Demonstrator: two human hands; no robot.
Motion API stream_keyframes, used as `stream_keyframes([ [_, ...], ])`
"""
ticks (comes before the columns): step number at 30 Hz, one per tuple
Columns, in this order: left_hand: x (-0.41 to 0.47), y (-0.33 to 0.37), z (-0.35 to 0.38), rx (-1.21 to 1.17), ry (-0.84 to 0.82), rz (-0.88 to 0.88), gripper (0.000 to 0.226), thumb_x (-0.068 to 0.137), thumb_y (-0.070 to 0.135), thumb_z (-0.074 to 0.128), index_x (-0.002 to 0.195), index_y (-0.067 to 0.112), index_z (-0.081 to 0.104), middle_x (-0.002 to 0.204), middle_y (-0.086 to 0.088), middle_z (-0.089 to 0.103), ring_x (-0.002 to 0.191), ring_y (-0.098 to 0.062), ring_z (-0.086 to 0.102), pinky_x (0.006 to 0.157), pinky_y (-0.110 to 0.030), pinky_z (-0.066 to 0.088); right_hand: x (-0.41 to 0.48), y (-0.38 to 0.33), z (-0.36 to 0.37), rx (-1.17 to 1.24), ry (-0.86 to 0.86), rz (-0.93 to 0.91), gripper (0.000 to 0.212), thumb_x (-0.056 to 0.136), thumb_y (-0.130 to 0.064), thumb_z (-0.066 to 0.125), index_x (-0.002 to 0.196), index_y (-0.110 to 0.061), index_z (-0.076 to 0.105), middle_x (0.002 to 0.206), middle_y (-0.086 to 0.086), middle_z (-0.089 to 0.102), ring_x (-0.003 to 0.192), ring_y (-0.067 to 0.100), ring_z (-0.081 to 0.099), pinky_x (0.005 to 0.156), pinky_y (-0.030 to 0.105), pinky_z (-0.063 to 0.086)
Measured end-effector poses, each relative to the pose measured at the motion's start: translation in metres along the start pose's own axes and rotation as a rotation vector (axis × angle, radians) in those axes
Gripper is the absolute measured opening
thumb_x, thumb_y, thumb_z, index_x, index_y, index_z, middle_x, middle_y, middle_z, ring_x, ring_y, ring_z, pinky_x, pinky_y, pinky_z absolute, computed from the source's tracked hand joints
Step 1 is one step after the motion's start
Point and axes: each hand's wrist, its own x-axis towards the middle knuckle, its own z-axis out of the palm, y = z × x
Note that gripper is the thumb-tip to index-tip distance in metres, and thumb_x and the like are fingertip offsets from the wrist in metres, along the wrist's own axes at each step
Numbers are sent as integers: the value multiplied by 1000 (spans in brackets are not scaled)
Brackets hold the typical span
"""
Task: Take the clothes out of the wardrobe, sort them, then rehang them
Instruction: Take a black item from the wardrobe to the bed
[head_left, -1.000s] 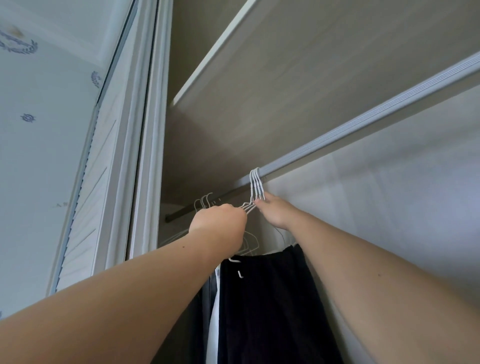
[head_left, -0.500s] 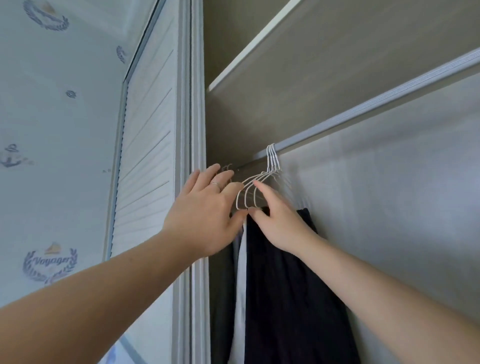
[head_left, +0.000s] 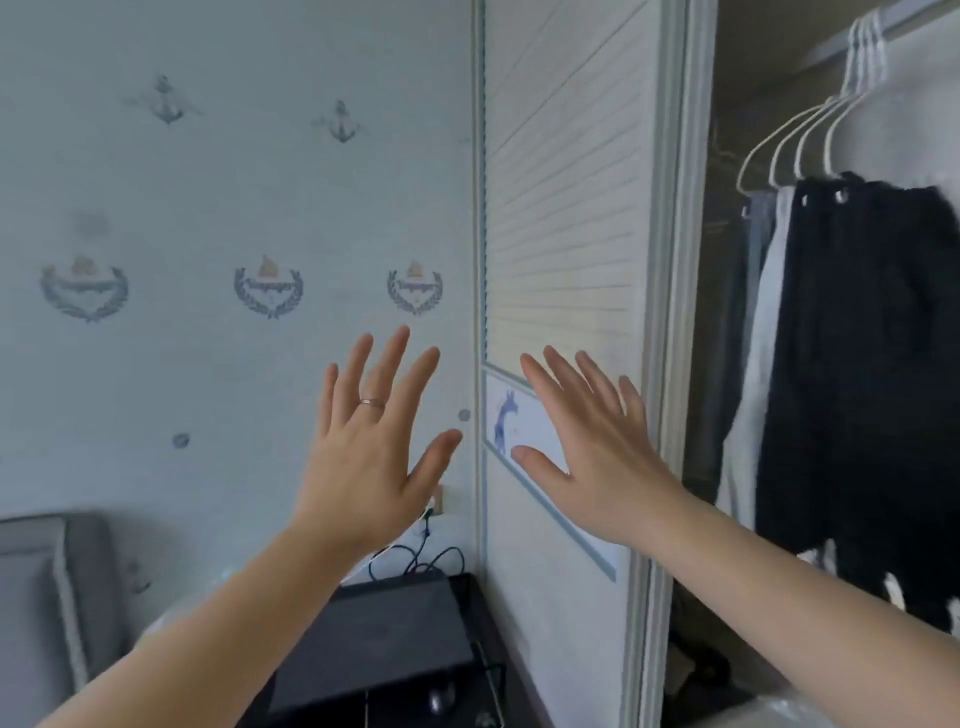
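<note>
Both hands are held up flat with fingers spread and hold nothing. My left hand (head_left: 371, 441), with a ring on one finger, is in front of the patterned wall. My right hand (head_left: 592, 447) is in front of the white slatted wardrobe door (head_left: 561, 208). To the right, inside the open wardrobe, several white wire hangers (head_left: 810, 130) hang from the rail. On them hang a black garment (head_left: 872, 364), a white garment (head_left: 753, 415) and a grey one (head_left: 761, 218). Both hands are well to the left of the clothes.
A pale blue wall (head_left: 208, 208) with anchor and crest prints fills the left. Below are a dark desk (head_left: 395, 634) with cables (head_left: 415, 561), and a grey cushioned seat (head_left: 47, 597) at bottom left. The wardrobe frame (head_left: 670, 312) stands between door and clothes.
Both hands have let go of the hangers and dropped away to the left, now spread open. The view has swung left and down from the rail to the wall and door.
</note>
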Motion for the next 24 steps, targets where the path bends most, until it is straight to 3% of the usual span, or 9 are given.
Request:
stream_keyframes([
  [11,-305,-104,-108,366,-426,-551,76,93,75,16,158,39,0,167,9,-10,152,-22,-20,122,-53,-7,-85,-218,159,254,-425,-322,75,92,-66,24,148,-42,-21,161,-11,-16,148,16,-19,120,53,-3],
  [16,-427,-112,-172,478,-507,-860,75,85,82,-3,148,49,-27,162,12,-25,148,-21,-30,121,-54,-13,-136,-337,215,458,-613,-466,74,94,-63,31,151,-43,-12,162,-15,-9,148,11,-15,119,51,-5],
  [24,-584,-87,-257,629,-555,-1343,80,85,84,5,152,47,-19,164,13,-23,145,-16,-36,113,-44,-30,-224,-507,265,648,-897,-749,72,93,-64,31,151,-43,-6,162,-18,-5,148,10,-10,119,50,-3],
])
